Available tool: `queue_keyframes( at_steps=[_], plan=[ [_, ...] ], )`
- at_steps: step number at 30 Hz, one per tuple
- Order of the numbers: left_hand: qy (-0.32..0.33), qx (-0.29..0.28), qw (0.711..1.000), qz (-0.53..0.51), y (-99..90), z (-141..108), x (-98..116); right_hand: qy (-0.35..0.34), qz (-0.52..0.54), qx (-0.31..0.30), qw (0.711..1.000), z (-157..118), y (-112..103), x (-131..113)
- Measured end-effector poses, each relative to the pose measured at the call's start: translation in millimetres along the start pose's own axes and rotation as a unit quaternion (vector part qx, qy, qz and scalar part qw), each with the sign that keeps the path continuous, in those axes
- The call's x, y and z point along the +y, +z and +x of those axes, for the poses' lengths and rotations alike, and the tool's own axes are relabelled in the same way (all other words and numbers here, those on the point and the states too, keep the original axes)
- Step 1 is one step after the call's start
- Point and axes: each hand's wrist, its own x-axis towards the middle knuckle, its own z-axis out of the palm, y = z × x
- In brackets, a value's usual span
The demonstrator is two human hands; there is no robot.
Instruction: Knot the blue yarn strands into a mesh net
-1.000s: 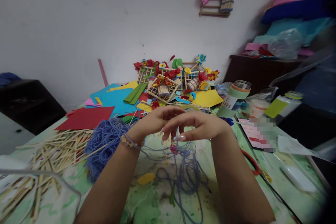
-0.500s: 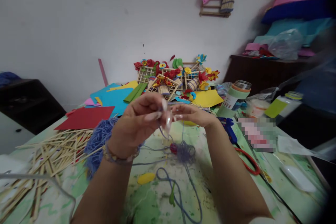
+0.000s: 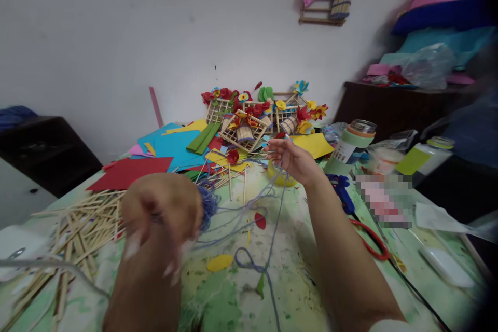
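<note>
Yarn's [image 3: 209,208] sitting beside the blurry left hand [image 3: 165,202] and dangling under the right hand [image 3: 292,161] (can't tell if either's pinching).

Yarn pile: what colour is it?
The yarn pile is bluish purple, clearest in the head view.

The left hand [image 3: 165,199] is blurred; its wrist looks strongly bent, and the left fingers [image 3: 134,241] point downward, over the left forearm [image 3: 142,295]. Their grip I cannot tell. The right hand [image 3: 298,161] is farther forward, well apart from them; the right fingers [image 3: 275,148] bend loosely, pointing leftward, the right forearm [image 3: 342,254] reaching behind them.
</note>
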Motion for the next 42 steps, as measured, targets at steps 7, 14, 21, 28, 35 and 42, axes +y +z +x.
queue_keyframes(
  at_steps=[7, 14, 21, 28, 35, 42],
  plan=[
    [-0.191, 0.076, 0.977, -0.064, 59.5, 57, -42, -0.007, -0.035, -0.078, 0.996, -14, 34, -21],
    [-0.148, -0.001, 0.964, -0.220, 84.5, 78, -50, 0.092, -0.106, -0.309, 0.941, -27, 58, -25],
    [0.057, 0.226, 0.964, -0.126, 80.0, 59, -4, 0.112, -0.203, -0.414, 0.880, -22, 50, -24],
    [0.152, 0.191, 0.966, -0.086, 82.6, 28, 27, 0.120, -0.236, -0.135, 0.955, -10, 21, -3],
    [0.064, 0.165, 0.984, 0.036, 86.0, 21, 34, 0.023, -0.047, 0.187, 0.981, 5, 4, -2],
    [0.080, 0.432, 0.896, 0.058, 50.2, 20, 34, -0.138, -0.022, 0.237, 0.962, -21, -26, -49]
  ],
)
